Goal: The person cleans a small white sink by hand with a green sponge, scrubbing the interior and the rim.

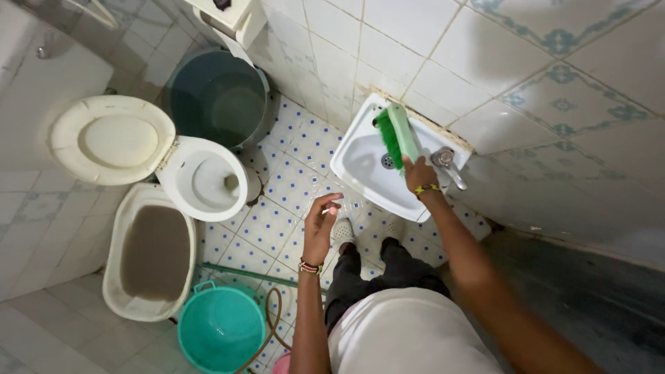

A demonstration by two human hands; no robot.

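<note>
Over the small white basin (360, 163) fixed to the tiled wall, the person's right hand (418, 173) is clamped round the handle end of a green scrub brush (398, 135), fingers wrapped tight, a bead band at the wrist. The brush head sits w/ its green bristles facing left and down toward the bowl, hovering above the drain (388, 161); can't tell if the bristles actually touch the porcelain. Just right of that hand is the chrome tap (447, 165), near but apart from the knuckles. The left hand (320, 225) hangs lower, in front of the basin's near rim, holding nothing: fingers loosely curled, half open, thumb up, not touching the sink or the brush. It also wears a bead bracelet. So the two hands are well apart, one on the brush, one free in the air. Below them you see the person's dark trousers and pale shoes on the blue-dotted floor tiles (291, 180). To the left stands the white toilet (201, 176) w/ lid and seat up, a big dark bucket (218, 97) of water behind it in the corner. Nearer, on the floor, a white oval tub (118, 277) holds brownish water, and beside it a teal bucket (220, 329) w/ its handle folded down. A brownish hose (271, 315) loops on the tiles btw the teal bucket and the person's legs.
</note>
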